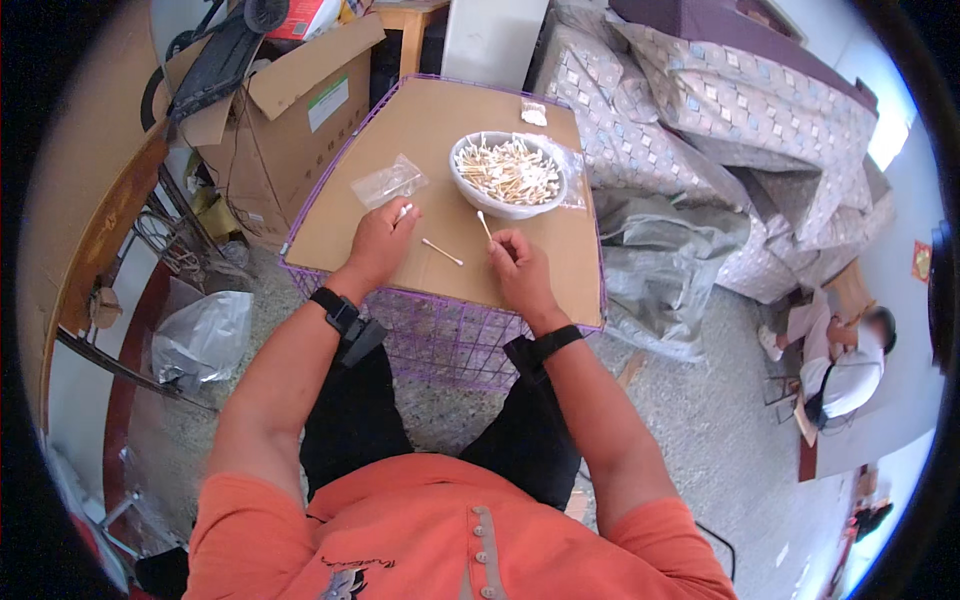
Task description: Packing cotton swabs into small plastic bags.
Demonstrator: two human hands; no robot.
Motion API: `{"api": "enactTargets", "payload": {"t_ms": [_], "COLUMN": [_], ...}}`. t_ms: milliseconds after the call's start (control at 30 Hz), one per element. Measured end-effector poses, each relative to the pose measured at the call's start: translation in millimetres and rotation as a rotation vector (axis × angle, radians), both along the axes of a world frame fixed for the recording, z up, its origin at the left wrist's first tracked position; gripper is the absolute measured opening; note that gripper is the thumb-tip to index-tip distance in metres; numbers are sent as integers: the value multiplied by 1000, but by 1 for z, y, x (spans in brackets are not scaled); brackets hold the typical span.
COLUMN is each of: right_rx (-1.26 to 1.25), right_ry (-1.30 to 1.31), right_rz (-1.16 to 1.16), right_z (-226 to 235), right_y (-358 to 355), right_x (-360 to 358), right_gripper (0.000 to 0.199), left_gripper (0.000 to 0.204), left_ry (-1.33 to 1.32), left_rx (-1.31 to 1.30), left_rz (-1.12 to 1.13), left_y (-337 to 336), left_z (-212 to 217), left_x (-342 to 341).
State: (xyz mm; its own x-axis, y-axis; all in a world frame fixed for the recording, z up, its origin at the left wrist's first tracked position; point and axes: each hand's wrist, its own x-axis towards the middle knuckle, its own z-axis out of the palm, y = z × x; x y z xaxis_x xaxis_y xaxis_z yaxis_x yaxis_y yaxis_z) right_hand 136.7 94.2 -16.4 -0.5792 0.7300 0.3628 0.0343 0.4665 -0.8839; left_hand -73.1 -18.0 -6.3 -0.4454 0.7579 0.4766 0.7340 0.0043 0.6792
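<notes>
My right hand point(519, 266) pinches a cotton swab point(484, 225) by its lower end, the white tip pointing up toward the bowl. My left hand point(382, 243) is closed around cotton swabs, of which only white tips point(404, 211) show; how many is hidden. Between the hands one loose cotton swab point(442, 251) lies on the cardboard top. Just beyond my right hand stands a white bowl point(510, 208) heaped with cotton swabs point(507, 170). A clear plastic bag point(391, 181) lies flat beyond my left hand.
The cardboard sheet point(335, 235) rests on a purple wire cage point(440, 340). A small white item point(534, 113) sits at its far edge. A large carton point(290, 120) stands left, covered furniture point(680, 130) right, with a grey plastic sack point(660, 260). A seated person point(845, 370) is far right.
</notes>
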Motion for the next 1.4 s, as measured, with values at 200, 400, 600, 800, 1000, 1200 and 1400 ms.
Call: {"api": "enactTargets", "payload": {"t_ms": [200, 400, 600, 800, 1000, 1200, 1400], "right_rx": [114, 168, 233, 285, 56, -149, -20], "right_ry": [-18, -3, 3, 4, 129, 240, 211], "right_rz": [-33, -39, -22, -32, -44, 98, 101], "right_z": [-4, -7, -3, -3, -4, -12, -10], "right_y": [2, 2, -2, 1, 5, 11, 7], "right_x": [0, 2, 2, 3, 7, 9, 8], "right_gripper": [9, 9, 8, 8, 10, 7, 12], "left_gripper": [23, 27, 26, 19, 14, 12, 11], "left_ry": [-749, -920, -948, -791, -629, -294, -57], "left_rx": [151, 80, 40, 75, 72, -80, -22], "left_rz": [-248, -362, -362, -323, -351, -283, -304], "left_y": [3, 0, 6, 21, 23, 20, 20], "left_z": [15, 24, 20, 10, 1, 2, 1], "left_x": [37, 61, 55, 58, 64, 72, 71]}}
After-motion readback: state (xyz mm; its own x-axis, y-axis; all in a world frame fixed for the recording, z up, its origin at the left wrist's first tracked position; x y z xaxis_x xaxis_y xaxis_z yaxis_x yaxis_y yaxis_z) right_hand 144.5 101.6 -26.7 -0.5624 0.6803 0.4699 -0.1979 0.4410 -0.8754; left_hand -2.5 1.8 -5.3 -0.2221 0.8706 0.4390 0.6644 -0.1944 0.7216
